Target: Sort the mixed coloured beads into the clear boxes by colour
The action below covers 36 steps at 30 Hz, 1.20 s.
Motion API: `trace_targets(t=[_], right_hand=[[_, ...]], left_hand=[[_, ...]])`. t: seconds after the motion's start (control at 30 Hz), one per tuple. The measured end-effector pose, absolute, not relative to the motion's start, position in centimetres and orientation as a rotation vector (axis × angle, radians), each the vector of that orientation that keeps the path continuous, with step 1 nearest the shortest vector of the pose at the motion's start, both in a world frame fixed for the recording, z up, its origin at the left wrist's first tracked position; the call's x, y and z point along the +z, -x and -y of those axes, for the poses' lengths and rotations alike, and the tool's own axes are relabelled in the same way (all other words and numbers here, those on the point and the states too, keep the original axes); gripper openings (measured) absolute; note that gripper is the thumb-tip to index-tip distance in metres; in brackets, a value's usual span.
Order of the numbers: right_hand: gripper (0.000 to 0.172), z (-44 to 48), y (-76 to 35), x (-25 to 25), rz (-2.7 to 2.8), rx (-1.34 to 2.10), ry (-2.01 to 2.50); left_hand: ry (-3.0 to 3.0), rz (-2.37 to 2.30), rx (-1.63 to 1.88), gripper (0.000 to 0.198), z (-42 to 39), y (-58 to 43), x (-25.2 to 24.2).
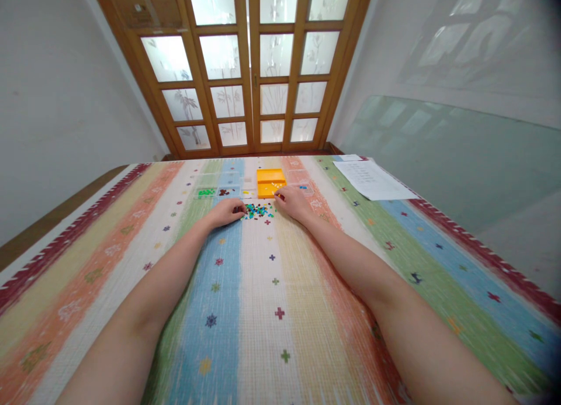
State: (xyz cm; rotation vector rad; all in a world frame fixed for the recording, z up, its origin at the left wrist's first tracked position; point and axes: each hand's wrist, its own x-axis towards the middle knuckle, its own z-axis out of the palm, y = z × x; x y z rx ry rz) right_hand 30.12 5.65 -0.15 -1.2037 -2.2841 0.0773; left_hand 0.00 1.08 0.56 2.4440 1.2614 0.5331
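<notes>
A mixed pile of tiny coloured pieces (258, 210), mostly blue, green and dark red, lies on the striped cloth between my hands. My left hand (228, 211) rests at the pile's left edge, its fingers curled together. Whatever is in its fingertips is too small to see. At the near right corner of an open orange box (270, 175), my right hand (293, 202) has thumb and fingers pinched. Something tiny may be between them, but I cannot make it out. A few white pieces lie in the front part of the box.
Clear plastic trays flank the box; on the left they hold green pieces (206, 192), dark brown pieces (224, 192) and yellow pieces (248, 193). Blue pieces (302, 187) show behind my right hand. Paper sheets (372, 180) lie at the table's far right, beside the wall.
</notes>
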Motion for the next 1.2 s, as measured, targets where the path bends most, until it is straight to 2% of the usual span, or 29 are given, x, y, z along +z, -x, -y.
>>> trace_targets(t=[0.2,0.43,0.97,1.2], right_hand=[[0.016,-4.7,-29.0,0.1,2.514,0.193,0.875],[0.007,-3.6,-28.3,0.7,2.654,0.263,0.74],[0.009,-3.9,-28.0,0.0,2.59,0.361,0.704],[0.013,-5.5,-28.9,-0.6,2.232,0.224,1.044]], left_hand=[[-2.419,-1.232,0.557,0.019,-1.1,0.0,0.4],[-2.38,-1.382,0.652,0.023,-1.3,0.8,-0.3],[-2.386,-1.459,0.674,0.023,-1.4,0.9,-0.5],[-2.363,-1.476,0.746,0.023,-1.5,1.1,-0.8]])
